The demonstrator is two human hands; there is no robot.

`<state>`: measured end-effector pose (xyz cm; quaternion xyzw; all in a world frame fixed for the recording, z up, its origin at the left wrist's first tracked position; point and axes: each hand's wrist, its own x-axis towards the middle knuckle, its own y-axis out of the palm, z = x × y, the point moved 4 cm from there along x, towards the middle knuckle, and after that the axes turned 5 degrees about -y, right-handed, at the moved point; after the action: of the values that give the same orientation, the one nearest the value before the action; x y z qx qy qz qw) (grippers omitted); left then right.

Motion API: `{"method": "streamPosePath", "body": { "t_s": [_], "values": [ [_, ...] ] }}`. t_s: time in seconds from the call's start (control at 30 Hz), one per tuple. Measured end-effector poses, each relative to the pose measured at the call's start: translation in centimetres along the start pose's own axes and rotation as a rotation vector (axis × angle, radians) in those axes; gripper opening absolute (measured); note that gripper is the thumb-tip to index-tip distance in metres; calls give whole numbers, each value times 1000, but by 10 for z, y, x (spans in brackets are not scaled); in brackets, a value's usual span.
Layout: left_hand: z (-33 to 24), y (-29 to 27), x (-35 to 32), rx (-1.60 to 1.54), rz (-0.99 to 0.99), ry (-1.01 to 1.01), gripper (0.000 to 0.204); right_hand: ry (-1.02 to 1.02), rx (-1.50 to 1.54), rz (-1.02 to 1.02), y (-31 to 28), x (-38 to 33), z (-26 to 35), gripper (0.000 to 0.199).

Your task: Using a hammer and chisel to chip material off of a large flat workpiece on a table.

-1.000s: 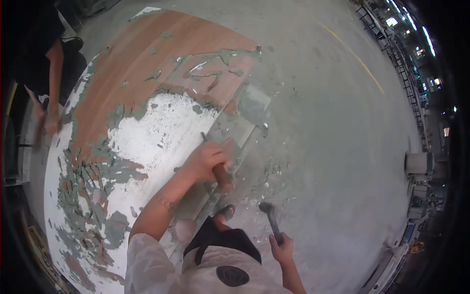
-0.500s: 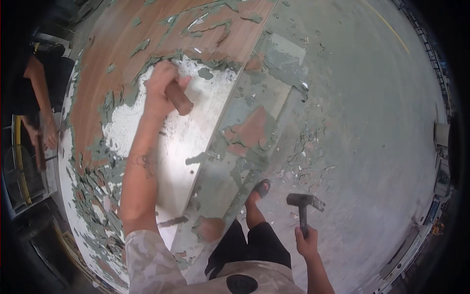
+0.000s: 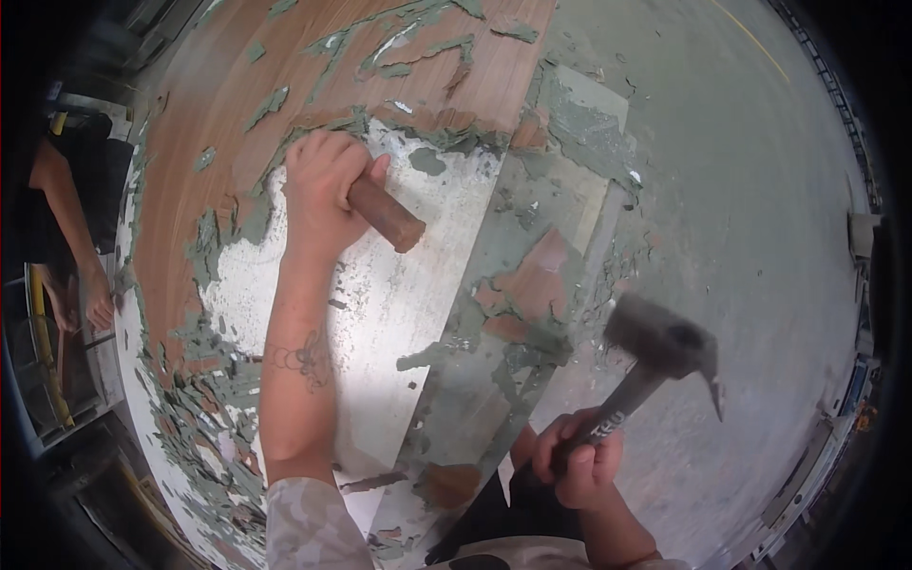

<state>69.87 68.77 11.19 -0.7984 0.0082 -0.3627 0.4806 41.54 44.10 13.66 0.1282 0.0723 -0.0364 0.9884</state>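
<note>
My left hand [image 3: 325,190] grips a brown wooden-handled tool [image 3: 385,215], its butt end sticking out toward the lower right, pressed against a large flat panel [image 3: 399,313]. The panel shows bare white metal in the middle, brown wood-grain film [image 3: 247,85] at the top and flaking grey-green coating [image 3: 204,380] along its left side. My right hand [image 3: 581,465] holds a hammer [image 3: 665,344] by its handle, the dark head raised and blurred above the panel's right edge.
Another person's arm and hand [image 3: 93,294] rest at the panel's far left edge. Grey concrete floor [image 3: 741,171] stretches to the right, scattered with coating chips. Yellow-and-black equipment [image 3: 43,342] stands at the left rim. My foot and dark trousers [image 3: 494,503] are below.
The view has closed in on the panel. My left hand and its tool shifted right onto the white area. My right hand lifted the hammer higher, toward the tool.
</note>
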Motion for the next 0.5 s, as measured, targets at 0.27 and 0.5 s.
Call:
{"method": "streamPosePath", "body": {
  "t_s": [0.27, 0.5],
  "values": [
    [-46, 2, -7, -399, 64, 157, 27, 248, 258, -117, -6, -4, -32, 43],
    [-26, 5, -2, -402, 7, 102, 28, 132, 195, 16, -1, -9, -34, 39]
  ]
}}
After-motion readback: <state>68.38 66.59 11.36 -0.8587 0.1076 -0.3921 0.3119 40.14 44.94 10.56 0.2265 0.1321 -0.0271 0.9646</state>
